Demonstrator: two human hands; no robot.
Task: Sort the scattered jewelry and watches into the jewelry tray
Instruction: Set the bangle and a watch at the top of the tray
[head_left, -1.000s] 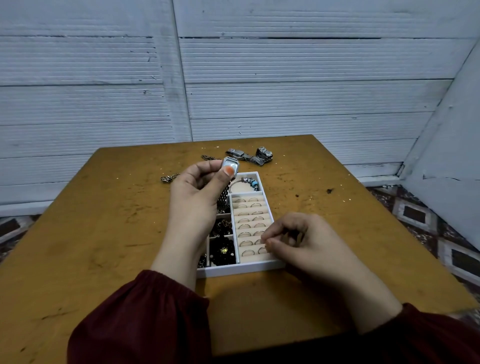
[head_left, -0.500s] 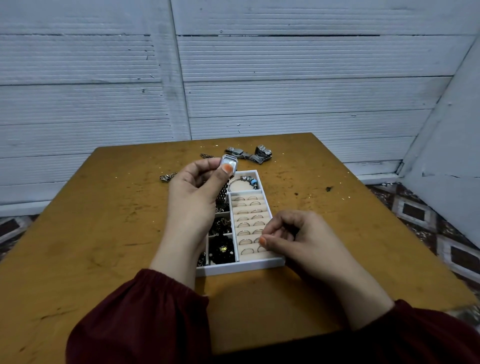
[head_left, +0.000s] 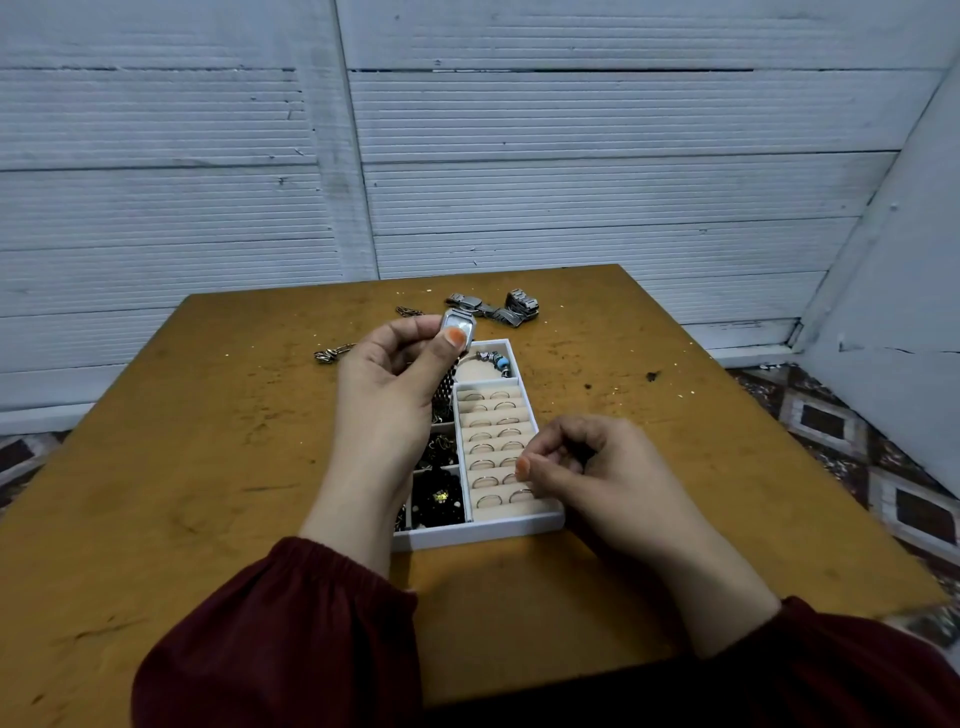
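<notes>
**Left hand (head_left: 395, 387) holds a watch (head_left: 458, 328) above the jewelry tray (head_left: 483, 534); right hand (head_left: 589, 470) curled at its near corner**

From my seat, both hands are up in front of the head camera, with dark red sleeves (head_left: 291, 634) at the wrists. The left hand pinches the watch's rectangular silver case between thumb and fingertips, and the metal band hangs down behind the palm toward the tray. It is held over the tray's far left part. The right hand sits over the tray's near right corner with its fingers curled in against the thumb. I see nothing between them.

The brown worktop (head_left: 182, 467) carries everything, with a white ribbed wall (head_left: 571, 197) behind it. The white tray lies lengthwise at the middle. Its right column is a beige ring bed holding rows of thin rings (head_left: 491, 448). A beaded bracelet (head_left: 496, 358) lies in the far compartment. The left compartments hold dark pieces (head_left: 439, 496) that I can't make out.

Beyond the tray's far end, two metal watches (head_left: 511, 314) lie on the worktop, touching each other. A small chain (head_left: 332, 354) lies left of the tray, just beside the left hand.
</notes>
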